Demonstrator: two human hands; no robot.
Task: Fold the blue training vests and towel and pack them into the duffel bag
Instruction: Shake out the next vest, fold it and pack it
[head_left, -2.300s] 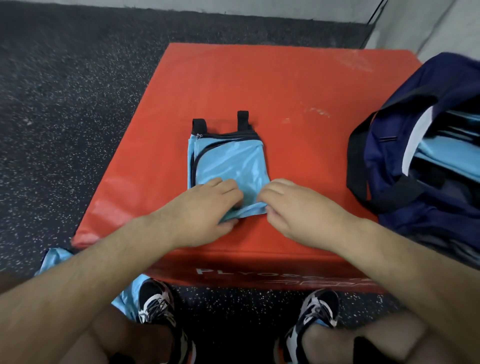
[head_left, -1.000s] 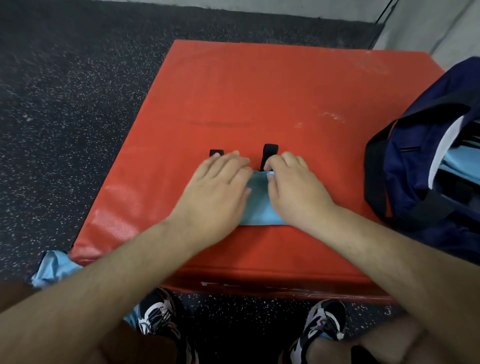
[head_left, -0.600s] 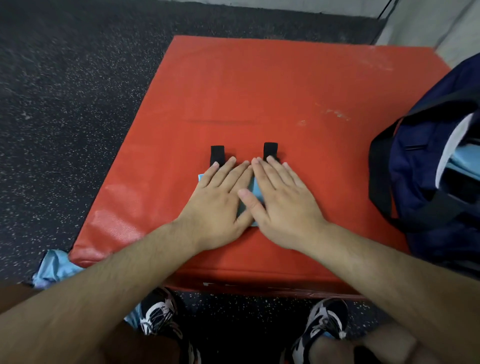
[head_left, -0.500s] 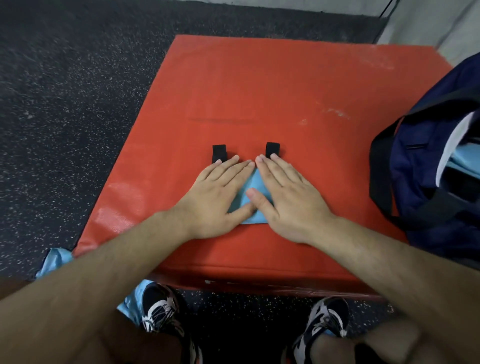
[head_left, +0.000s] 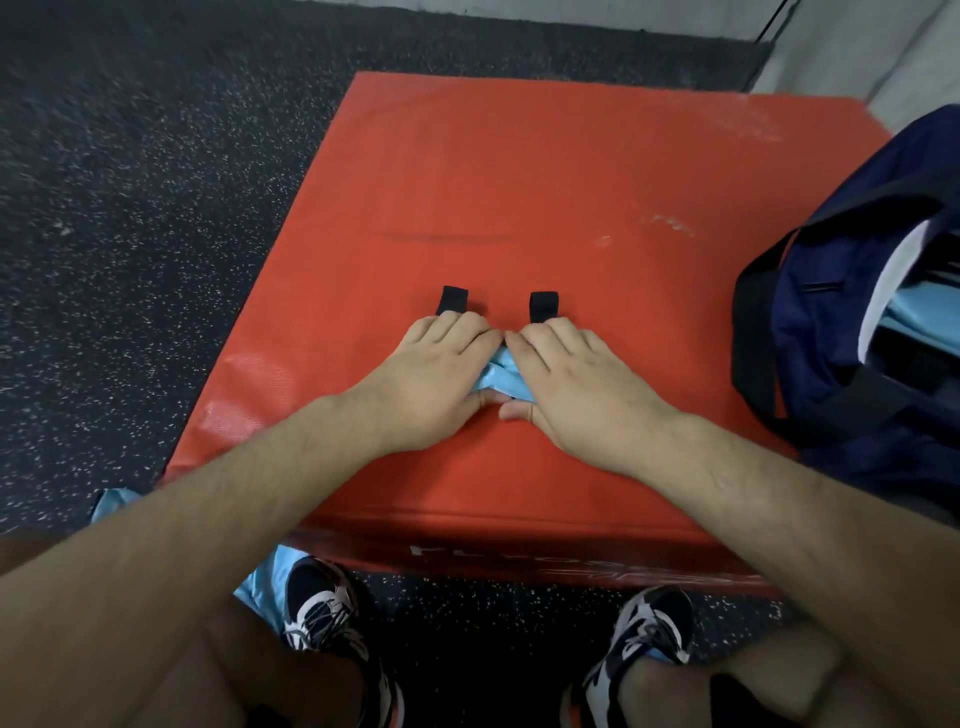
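Both my hands are on the folded vest (head_left: 497, 375), which lies on the red box (head_left: 519, 171), in the middle of its top and towards the front edge nearest me. My left hand (head_left: 436, 382) covers the left half and my right hand (head_left: 571, 387) the right half. On each, the fingers bend down over the far edge of the bundle and the thumb tucks in at the near edge, so I am gripping it from both sides rather than pressing it flat.

Only a crumpled wedge of shiny light blue cloth shows between my hands. Two short black straps (head_left: 453, 300) poke out past my fingertips, pointing towards the back of the box. The bundle seems to run left to right, though my hands hide most of it.

The open navy duffel bag (head_left: 810, 332) sits at the right edge of the box, well apart from the vest, with more light blue cloth inside. My right hand is the nearer one, so the carry goes sideways to the right. More blue cloth (head_left: 267, 577) lies on the floor below the box's front left corner.
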